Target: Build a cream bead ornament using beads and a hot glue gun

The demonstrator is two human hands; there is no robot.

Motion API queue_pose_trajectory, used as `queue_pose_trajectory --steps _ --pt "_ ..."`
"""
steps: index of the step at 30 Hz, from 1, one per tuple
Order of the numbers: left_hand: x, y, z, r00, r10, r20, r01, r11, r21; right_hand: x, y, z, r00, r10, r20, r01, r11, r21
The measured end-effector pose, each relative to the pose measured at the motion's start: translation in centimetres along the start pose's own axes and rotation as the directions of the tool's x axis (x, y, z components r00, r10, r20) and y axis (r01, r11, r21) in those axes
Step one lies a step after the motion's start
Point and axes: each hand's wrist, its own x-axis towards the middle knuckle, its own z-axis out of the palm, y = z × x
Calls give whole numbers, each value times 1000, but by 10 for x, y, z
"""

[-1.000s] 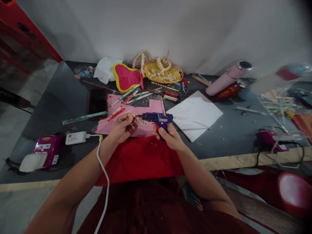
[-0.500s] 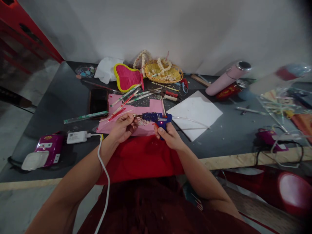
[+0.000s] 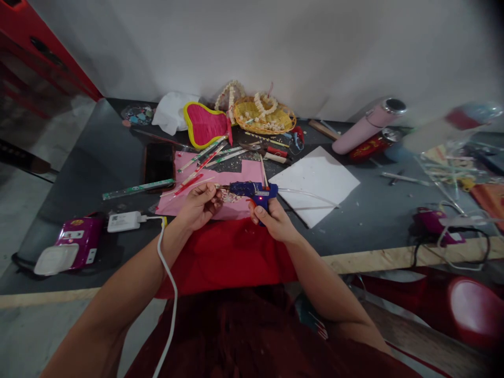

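My right hand (image 3: 273, 219) is closed around the handle of a blue hot glue gun (image 3: 252, 190), whose small red light glows. A clear glue stick (image 3: 307, 194) runs out of its back end, and its nozzle points left. Right at the nozzle, the fingertips of my left hand (image 3: 202, 203) are pinched together; what they hold, if anything, is too small to name. Under the gun lies a heap of small pale pieces (image 3: 232, 197) on pink paper (image 3: 220, 211).
Behind the hands stand a yellow wicker basket (image 3: 265, 126) and a pink panel with yellow edging (image 3: 207, 126). A phone (image 3: 159, 167) lies left, a white sheet (image 3: 318, 181) right, with a pink flask (image 3: 368, 126) and red can (image 3: 374, 146) beyond. A white cable (image 3: 169, 278) crosses my left forearm.
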Motion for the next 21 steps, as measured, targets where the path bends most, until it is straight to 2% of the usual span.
queue_pose_trajectory --steps 14,21 --pt "-1 1 3 999 13 -46 -13 1000 15 0 -1 0 1000 6 1 -6 1000 -11" --pt "0 0 2 998 9 -55 -9 1000 13 0 0 -1 1000 14 5 -14 999 45"
